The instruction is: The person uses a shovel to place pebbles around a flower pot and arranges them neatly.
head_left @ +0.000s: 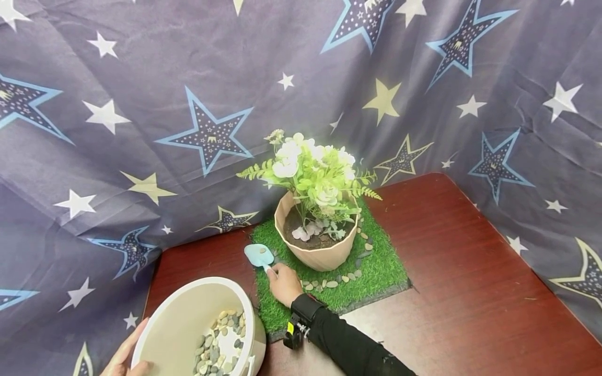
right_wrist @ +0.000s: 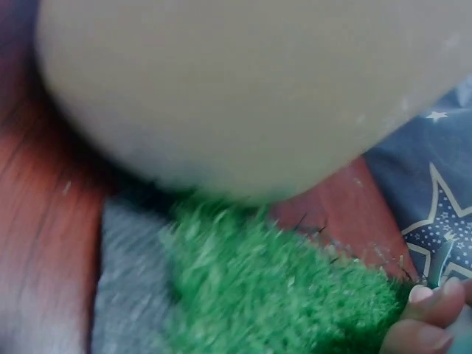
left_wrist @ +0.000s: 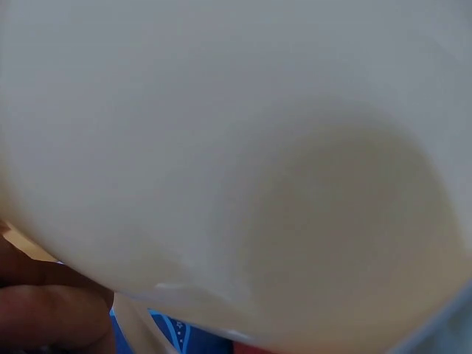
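Note:
My right hand [head_left: 285, 284] holds the handle of a small light-blue hand trowel [head_left: 255, 257], with a pebble [head_left: 263, 251] lying on its blade. The trowel is over the left edge of a green artificial grass mat [head_left: 376, 271]. With my left hand [head_left: 124, 355], I grip the left rim of a cream bucket [head_left: 171, 318], which is tilted and has pebbles [head_left: 207, 351] inside. On the mat stands a pale pink flowerpot [head_left: 320, 257] with white flowers and greenery [head_left: 315, 172]. A row of pebbles [head_left: 331, 284] curves around the pot's front and right side. In the left wrist view the bucket wall [left_wrist: 184, 147] hides most of the scene.
The reddish-brown wooden table [head_left: 470, 282] extends right of the mat. A grey star-patterned cloth [head_left: 282, 47] hangs behind the table and along its sides. The bucket stands close to the mat's left front corner, beside my right wrist.

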The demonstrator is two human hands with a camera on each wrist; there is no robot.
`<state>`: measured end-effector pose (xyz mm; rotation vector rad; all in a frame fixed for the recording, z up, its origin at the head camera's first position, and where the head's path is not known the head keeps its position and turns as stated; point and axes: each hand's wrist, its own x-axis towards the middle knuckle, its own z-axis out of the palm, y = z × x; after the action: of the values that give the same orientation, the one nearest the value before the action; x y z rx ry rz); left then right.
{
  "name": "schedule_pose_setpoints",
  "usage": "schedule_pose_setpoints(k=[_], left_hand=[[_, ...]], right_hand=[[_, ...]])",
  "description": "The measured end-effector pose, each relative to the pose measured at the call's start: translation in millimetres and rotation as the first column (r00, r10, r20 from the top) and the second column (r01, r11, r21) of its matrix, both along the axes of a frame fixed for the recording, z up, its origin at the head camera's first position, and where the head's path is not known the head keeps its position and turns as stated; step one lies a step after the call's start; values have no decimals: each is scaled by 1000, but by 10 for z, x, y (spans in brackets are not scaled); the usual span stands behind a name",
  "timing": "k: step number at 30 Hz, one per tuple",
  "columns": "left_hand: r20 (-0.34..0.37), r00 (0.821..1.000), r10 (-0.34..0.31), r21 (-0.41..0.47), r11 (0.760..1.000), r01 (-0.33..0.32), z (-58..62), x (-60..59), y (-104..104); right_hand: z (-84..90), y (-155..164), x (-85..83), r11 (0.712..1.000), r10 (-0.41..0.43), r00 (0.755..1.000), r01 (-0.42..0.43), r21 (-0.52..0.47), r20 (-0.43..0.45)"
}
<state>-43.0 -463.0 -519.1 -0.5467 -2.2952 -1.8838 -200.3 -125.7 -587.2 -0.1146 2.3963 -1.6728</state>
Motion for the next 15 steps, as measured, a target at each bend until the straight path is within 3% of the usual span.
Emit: schedule_pose_setpoints(k=[4, 8, 12, 15], left_hand=[[15, 999, 30, -11, 999, -30, 5, 12, 13], [26, 999, 41, -16, 999, -41, 12, 23, 14], [33, 999, 34, -9, 999, -34, 19, 24, 16], [25, 999, 39, -4, 999, -39, 24, 16, 24]], right_hand=[[-18, -16, -40, 977, 16, 991, 13, -212, 132], [-3, -59, -53, 901, 23, 963, 97, -422, 270], [18, -103, -56, 849, 9, 943, 169, -501, 333], [38, -114, -60, 827, 5, 935, 195, -528, 353]])
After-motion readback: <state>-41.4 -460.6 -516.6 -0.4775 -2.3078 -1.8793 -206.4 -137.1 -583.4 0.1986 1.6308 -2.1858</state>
